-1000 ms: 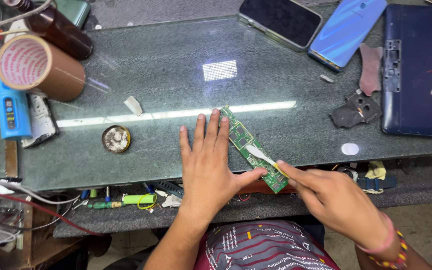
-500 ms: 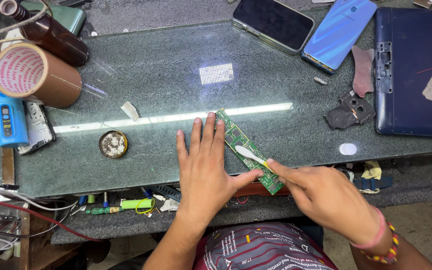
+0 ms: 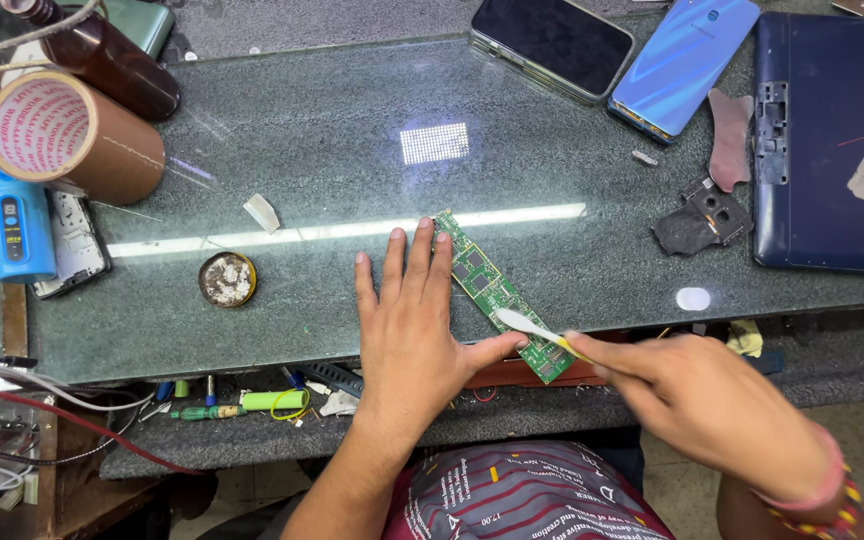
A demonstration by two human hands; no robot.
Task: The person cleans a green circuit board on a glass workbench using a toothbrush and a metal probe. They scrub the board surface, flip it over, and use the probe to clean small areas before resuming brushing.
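A long narrow green circuit board (image 3: 487,283) lies slanted on the dark glass-topped table (image 3: 332,150). My left hand (image 3: 417,335) rests flat beside the board's left edge, fingers spread, thumb against the board near its lower end. My right hand (image 3: 712,400) grips a small white-headed brush (image 3: 527,327) whose head touches the lower part of the board.
A brown tape roll (image 3: 67,140) and dark bottle (image 3: 117,65) sit far left, with a blue device (image 3: 17,225). A small round tin (image 3: 227,279) lies left of my hand. Two phones (image 3: 552,42) (image 3: 682,62), a blue tablet shell (image 3: 837,140) and dark parts (image 3: 702,220) occupy the right.
The brush head has slid a little up along the lower part of the board. My left hand stays flat in the same place.
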